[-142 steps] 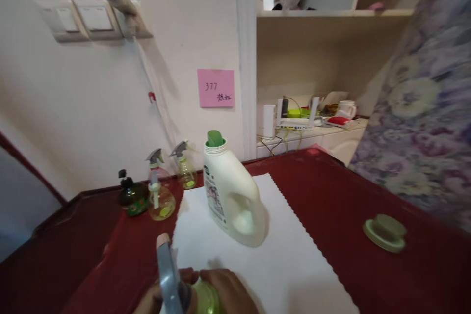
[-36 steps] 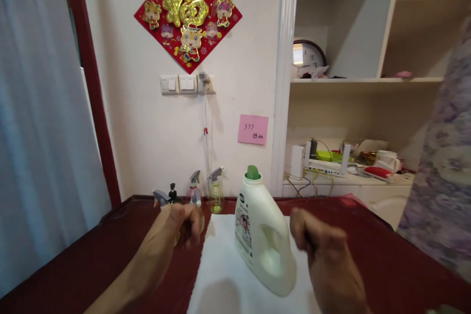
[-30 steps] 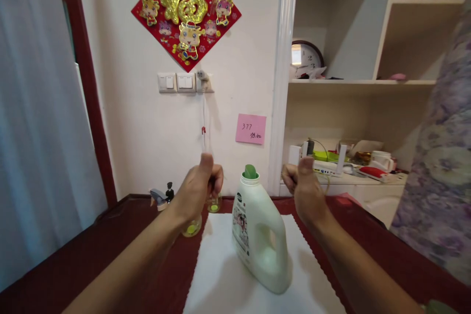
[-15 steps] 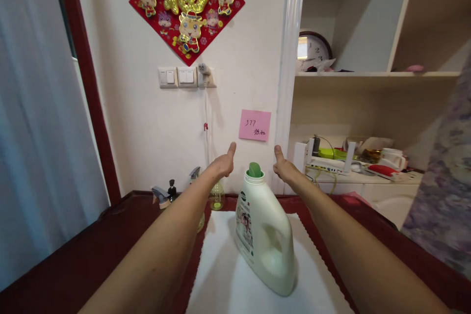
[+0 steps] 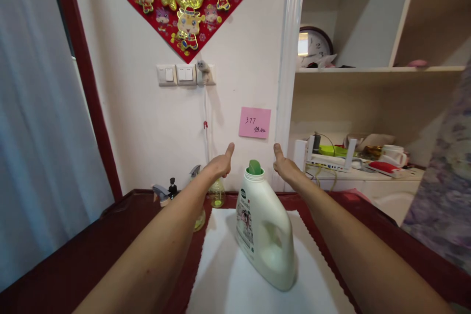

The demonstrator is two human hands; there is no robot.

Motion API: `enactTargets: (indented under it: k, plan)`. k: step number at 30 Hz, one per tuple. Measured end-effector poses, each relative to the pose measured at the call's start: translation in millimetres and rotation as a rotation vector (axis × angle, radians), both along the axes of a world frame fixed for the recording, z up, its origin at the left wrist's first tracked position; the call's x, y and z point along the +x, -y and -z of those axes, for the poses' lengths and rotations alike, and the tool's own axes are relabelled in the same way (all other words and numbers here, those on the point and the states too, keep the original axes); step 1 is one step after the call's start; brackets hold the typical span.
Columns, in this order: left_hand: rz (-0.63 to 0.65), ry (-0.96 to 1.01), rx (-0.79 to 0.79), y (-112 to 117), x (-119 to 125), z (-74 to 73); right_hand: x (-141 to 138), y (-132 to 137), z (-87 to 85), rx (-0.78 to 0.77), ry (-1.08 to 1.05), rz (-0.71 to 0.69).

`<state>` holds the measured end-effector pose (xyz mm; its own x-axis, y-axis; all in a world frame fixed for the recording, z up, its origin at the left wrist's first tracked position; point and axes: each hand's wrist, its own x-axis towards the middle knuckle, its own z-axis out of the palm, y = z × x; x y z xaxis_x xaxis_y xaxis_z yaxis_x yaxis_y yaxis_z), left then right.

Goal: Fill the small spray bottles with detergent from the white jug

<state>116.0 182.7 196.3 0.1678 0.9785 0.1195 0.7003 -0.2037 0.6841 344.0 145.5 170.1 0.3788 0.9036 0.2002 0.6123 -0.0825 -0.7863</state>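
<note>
A large pale-green detergent jug (image 5: 270, 235) stands upright on a white sheet (image 5: 217, 265), its side handle facing me. Its lid is off, and a green spout piece (image 5: 254, 168) shows in the open neck. Left of the neck, my left hand (image 5: 222, 163) is held in the air, thumb up and the other fingers curled in. My right hand (image 5: 284, 163) mirrors it on the right, thumb up, fingers curled. Neither touches the jug, and I see nothing in either hand. The far sides of both hands are hidden.
Spray bottles (image 5: 217, 194) and a black pump bottle (image 5: 172, 186) stand behind my left forearm on the dark red table (image 5: 147, 225). A pink note (image 5: 255, 122) is stuck on the wall. A white router (image 5: 327, 162) sits on the right-hand shelf unit.
The view has shifted slightly, so the scene sits a little higher. Both hands keep the same pose beside the jug, which has not moved.
</note>
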Motion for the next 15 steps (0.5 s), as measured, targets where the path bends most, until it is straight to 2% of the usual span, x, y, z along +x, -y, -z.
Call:
enactTargets:
  k: [4,7,9,12,13,15]
  plan:
    - [0.072,0.052,0.068,21.1,-6.6,-0.5,6.3,17.8,1.0,0.087,-0.002,-0.025]
    - [0.180,0.147,0.125,54.6,-16.5,10.0,9.3,43.0,14.2,0.167,-0.013,-0.068]
    - [0.257,0.208,0.130,84.2,-27.4,25.8,7.5,63.8,29.8,0.200,-0.043,-0.122]
    - [0.328,0.231,0.068,131.1,-49.1,60.9,-0.6,94.0,58.4,0.201,-0.118,-0.229]
    - [0.379,0.208,-0.005,145.5,-56.9,74.4,-3.9,102.0,68.3,0.196,-0.146,-0.255]
    - [0.396,0.190,-0.150,170.7,-72.3,101.4,-10.0,113.0,87.7,0.186,-0.202,-0.273]
